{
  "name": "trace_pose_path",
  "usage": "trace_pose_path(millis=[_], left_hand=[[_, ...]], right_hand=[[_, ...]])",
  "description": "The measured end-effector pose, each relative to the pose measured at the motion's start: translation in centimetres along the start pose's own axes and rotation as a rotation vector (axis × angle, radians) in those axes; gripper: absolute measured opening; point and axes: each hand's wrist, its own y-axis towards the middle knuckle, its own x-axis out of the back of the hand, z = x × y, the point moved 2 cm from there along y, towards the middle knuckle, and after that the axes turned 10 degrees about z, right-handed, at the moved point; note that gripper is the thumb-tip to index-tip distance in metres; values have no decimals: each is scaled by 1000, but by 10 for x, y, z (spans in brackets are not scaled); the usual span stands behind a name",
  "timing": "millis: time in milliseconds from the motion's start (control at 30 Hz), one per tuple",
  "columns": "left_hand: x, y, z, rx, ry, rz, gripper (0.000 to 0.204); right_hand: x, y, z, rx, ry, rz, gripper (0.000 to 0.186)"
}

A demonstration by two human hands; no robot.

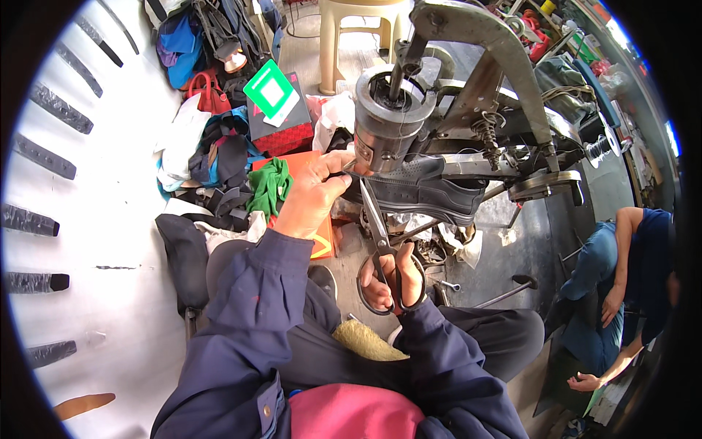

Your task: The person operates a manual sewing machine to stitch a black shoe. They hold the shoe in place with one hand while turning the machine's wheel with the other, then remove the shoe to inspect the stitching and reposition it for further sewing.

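Note:
A black shoe point(424, 187) sits on the narrow arm of a metal shoe-stitching machine point(388, 124), its toe to the left under the round cylinder head. My left hand point(311, 196) is at the toe, thumb and fingertips pinched together. What lies between them is too small to make out. In my right hand point(398, 276) is a pair of large scissors point(379, 235) with black loop handles, fingers through the loops. The blades point up and away, their tips just below the toe and near my left fingertips.
Bags, cloths and a green rag point(270, 188) are heaped at the left by a dark shoebox point(280, 121). A cream stool point(364, 14) stands behind. A thread spool point(603, 150) is on the machine's right. Another person point(614, 271) sits at the right; tools lie on the floor between.

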Motion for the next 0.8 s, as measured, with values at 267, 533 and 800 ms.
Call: trace_pose_path(millis=[267, 533, 800], left_hand=[[2, 2, 3, 10, 2, 32, 34], [5, 3, 10, 13, 7, 57, 34], [6, 4, 9, -15, 16, 50, 34]], right_hand=[[0, 5, -5, 25, -119, -62, 94], [-10, 5, 1, 1, -363, -220, 84], [-3, 6, -1, 12, 60, -41, 95]])
